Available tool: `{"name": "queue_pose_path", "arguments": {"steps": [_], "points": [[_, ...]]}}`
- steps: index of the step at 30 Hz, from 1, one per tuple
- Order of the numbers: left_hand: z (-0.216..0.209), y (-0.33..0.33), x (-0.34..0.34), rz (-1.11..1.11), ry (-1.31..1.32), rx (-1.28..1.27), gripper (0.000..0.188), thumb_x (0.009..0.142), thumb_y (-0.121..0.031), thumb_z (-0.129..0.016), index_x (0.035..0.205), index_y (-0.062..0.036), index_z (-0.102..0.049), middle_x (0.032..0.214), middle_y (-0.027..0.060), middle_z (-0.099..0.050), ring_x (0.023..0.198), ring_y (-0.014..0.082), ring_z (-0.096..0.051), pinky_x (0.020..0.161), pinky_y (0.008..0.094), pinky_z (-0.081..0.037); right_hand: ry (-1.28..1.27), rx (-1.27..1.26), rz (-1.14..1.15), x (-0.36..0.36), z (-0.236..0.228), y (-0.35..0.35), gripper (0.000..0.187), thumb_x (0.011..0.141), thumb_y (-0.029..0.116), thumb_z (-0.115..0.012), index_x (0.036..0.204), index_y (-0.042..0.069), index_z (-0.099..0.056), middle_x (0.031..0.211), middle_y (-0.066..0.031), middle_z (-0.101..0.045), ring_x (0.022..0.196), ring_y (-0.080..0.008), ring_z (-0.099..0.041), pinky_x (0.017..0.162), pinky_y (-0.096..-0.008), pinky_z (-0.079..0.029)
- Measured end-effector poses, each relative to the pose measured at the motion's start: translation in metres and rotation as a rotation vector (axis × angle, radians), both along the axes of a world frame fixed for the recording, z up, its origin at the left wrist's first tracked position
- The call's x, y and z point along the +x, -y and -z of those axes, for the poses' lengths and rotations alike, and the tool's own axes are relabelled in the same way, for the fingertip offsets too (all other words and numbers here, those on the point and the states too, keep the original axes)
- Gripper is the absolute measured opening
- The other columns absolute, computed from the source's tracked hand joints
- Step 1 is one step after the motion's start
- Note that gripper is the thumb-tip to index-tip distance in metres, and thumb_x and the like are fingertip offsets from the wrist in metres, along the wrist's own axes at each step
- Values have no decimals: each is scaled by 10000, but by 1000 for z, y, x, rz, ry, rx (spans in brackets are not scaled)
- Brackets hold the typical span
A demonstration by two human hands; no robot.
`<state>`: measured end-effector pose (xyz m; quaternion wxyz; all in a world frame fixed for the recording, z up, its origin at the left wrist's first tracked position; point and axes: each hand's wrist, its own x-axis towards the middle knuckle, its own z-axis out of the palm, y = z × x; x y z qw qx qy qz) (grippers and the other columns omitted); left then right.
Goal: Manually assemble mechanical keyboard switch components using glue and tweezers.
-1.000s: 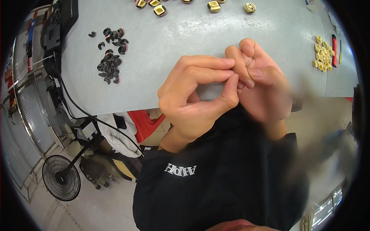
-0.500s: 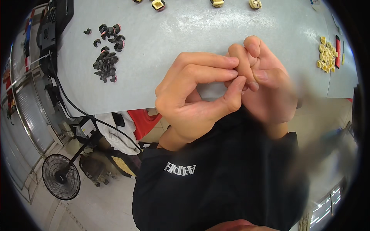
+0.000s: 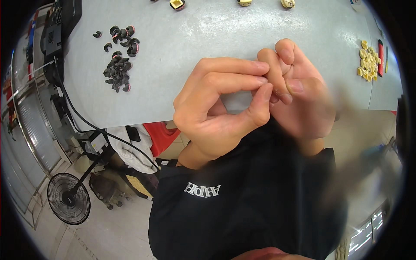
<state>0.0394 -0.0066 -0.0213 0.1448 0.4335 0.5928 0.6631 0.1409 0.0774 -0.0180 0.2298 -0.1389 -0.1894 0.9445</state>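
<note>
My left hand [image 3: 216, 97] is in a pinch, its thumb and two fingertips meeting at the fingers of my right hand [image 3: 301, 89]. The right hand is curled closed, thumb pressed against its bent fingers. Whatever lies between the fingertips, if anything, is hidden or too small to name. Both hands are raised over the near edge of the grey table [image 3: 173, 86]. To their left on the table is a pile of small black curved pieces [image 3: 117, 71], some with pinkish-red edges. Off to the right lies a heap of small cream-coloured pieces [image 3: 368, 65].
Several cream and black parts, one of them a squarish piece [image 3: 177, 4], sit along the far edge. A red-handled tool [image 3: 380, 58] lies beside the cream heap. A black cable [image 3: 91, 123] runs past the table's left corner. A black fan [image 3: 68, 198] stands on the floor.
The tip of my left thumb has shifted slightly left and upward. Otherwise both hands keep nearly the same pose, and the piles look unchanged.
</note>
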Motion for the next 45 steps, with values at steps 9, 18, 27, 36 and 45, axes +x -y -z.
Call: {"name": "queue_pose_path", "arguments": {"steps": [9,18,27,36,45], "points": [[2,-2,-1,-8,48,47,204,631,88,-740,783,-2,-638,878,120,-642,727,157,-629,629,237,-507,-8,20,12,0,0,0,266,780,134,-564,1004,119,-420,668,-8,-438,659,-96,-405,615,-220,-368],[1,1,-4,30,34,12,172,674,66,-722,794,10,-614,906,140,-623,765,163,-613,674,241,-504,-3,16,-4,0,1,0,271,783,135,-565,1010,118,-419,673,-5,-440,655,-94,-402,634,-226,-364],[-1,0,-3,20,-19,-19,146,689,60,-700,786,15,-602,902,147,-616,777,167,-607,699,241,-501,35,15,30,-1,-1,2,278,778,129,-574,1006,112,-416,686,-9,-436,672,-94,-401,646,-231,-361],[-1,2,-1,-3,2,-46,142,689,57,-701,780,20,-599,886,148,-618,777,174,-612,698,249,-504,36,12,0,1,-2,-1,281,771,116,-571,1002,112,-411,694,-12,-433,676,-98,-402,662,-220,-357],[-2,2,2,-49,-121,1,181,669,46,-715,827,2,-638,921,153,-624,817,211,-618,706,276,-511,-1,39,71,-1,0,3,263,794,113,-570,1001,123,-409,705,-13,-430,694,-110,-407,668,-228,-356]]}}
